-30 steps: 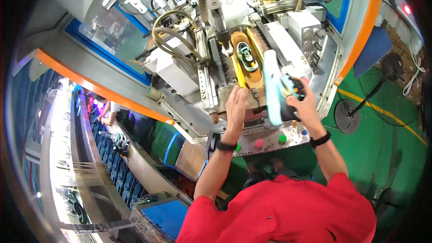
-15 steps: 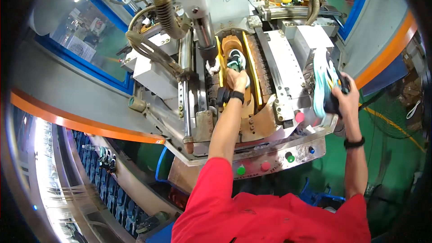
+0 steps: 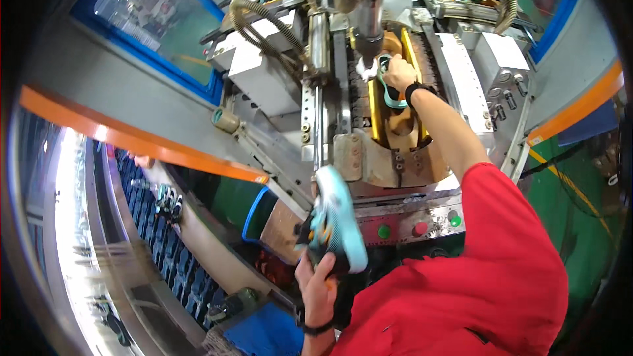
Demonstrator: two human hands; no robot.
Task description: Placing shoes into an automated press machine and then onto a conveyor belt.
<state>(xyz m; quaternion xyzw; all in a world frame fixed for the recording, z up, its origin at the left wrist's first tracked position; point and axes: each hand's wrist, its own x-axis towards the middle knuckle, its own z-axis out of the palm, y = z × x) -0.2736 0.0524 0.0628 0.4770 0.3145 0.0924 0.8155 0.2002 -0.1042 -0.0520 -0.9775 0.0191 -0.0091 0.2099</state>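
Note:
My left hand [image 3: 316, 290] is closed on a turquoise-and-white shoe [image 3: 338, 214] with dark parts, held tilted in front of the machine's lower left edge. The shoe is somewhat blurred by motion. My right hand [image 3: 399, 74] reaches into the machine, its fingers curled on the upper of another turquoise shoe [image 3: 394, 99]. That shoe lies lengthwise between two yellow-edged side pads [image 3: 374, 109], and my hand covers its middle. A dark press cylinder [image 3: 368, 36] hangs just left of it, with a white rag-like scrap [image 3: 366, 70] at its lower end.
Green and red buttons [image 3: 420, 229] line the machine's front panel. A metal rod [image 3: 318, 125] stands left of the pads, and ribbed hoses arch above. At left runs a conveyor [image 3: 168, 244] carrying dark pieces. An orange frame edge [image 3: 145, 147] bends past the machine.
My left hand has left the machine and holds a shoe at lower left. My right hand has moved from the right side, where it held a shoe, onto the one in the machine. The view has shifted.

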